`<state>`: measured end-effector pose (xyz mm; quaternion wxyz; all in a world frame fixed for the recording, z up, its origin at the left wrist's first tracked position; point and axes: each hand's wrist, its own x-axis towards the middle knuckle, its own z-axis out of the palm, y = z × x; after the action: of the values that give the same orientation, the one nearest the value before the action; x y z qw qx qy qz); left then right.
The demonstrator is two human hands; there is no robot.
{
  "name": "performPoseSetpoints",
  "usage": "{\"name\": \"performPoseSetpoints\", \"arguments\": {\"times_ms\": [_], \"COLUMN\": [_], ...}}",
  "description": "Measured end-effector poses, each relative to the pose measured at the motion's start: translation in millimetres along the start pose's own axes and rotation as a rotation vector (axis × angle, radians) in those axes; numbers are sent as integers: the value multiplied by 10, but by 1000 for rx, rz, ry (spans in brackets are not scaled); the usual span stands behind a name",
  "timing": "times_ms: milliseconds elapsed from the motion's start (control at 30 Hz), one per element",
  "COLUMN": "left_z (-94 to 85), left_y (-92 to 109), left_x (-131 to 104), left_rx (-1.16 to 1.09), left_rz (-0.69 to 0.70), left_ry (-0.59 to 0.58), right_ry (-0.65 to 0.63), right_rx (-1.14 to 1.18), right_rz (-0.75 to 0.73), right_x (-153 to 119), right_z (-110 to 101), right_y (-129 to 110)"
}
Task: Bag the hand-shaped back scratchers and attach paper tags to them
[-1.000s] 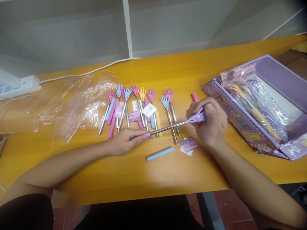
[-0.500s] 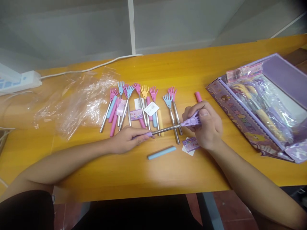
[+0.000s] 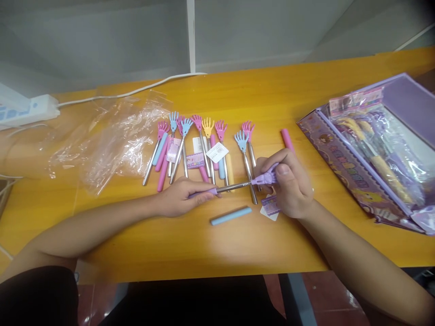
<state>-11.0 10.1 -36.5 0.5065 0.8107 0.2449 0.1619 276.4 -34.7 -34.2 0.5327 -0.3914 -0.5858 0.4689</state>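
A purple back scratcher point(image 3: 234, 186) with a metal shaft is held between my two hands above the table. My left hand point(image 3: 181, 197) is closed round its purple handle sleeve. The fingers of my right hand point(image 3: 288, 183) grip its claw-shaped head, which they partly cover. Behind them lie several more back scratchers with pink, blue and yellow heads, among them a blue one point(image 3: 242, 142), mixed with loose coloured sleeves. A loose blue sleeve point(image 3: 231, 216) rests in front of my hands. Under my right hand a card label point(image 3: 270, 207) shows in part.
An open purple box point(image 3: 353, 167) at the right holds bagged back scratchers point(image 3: 384, 149). Crumpled clear plastic bags point(image 3: 115, 149) lie at the left, near a white power strip point(image 3: 34, 110) and its cable. A pink sleeve point(image 3: 287, 139) lies beyond my right hand.
My right hand has come slightly closer to my left, and less of the metal shaft shows between the head and the sleeve. The camera view has shifted a little.
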Motion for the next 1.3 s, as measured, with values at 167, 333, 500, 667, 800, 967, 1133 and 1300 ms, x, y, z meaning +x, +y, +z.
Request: {"name": "performPoseSetpoints", "arguments": {"times_ms": [167, 333, 500, 667, 800, 967, 1133, 1300], "left_z": [-6, -6, 3, 7, 1, -10, -30, -58], "left_y": [15, -1, -15, -20, -3, 25, 19, 12], "left_x": [-2, -10, -21, -16, -3, 16, 38, 38], "left_rx": [4, 14, 23, 10, -8, -32, -33, -42], "left_rz": [-25, -22, -31, -31, 2, -22, -42, -65], "left_ry": [-20, -46, -59, -75, -113, -138, -157, -202], "right_ry": [-57, -102, -131, -160, -195, -191, -141, -42], "right_rx": [-9, -4, 16, 2, -56, -197, -294, -260], "right_rz": [47, 103, 86, 48, 39, 105, 68, 60], "right_x": [-54, -97, -103, -127, -151, -156, -117, -81], "right_z": [-7, -11, 18, 46, 70, 77, 39, 26], "right_y": [33, 68, 75, 83, 110, 136, 57, 43]}}
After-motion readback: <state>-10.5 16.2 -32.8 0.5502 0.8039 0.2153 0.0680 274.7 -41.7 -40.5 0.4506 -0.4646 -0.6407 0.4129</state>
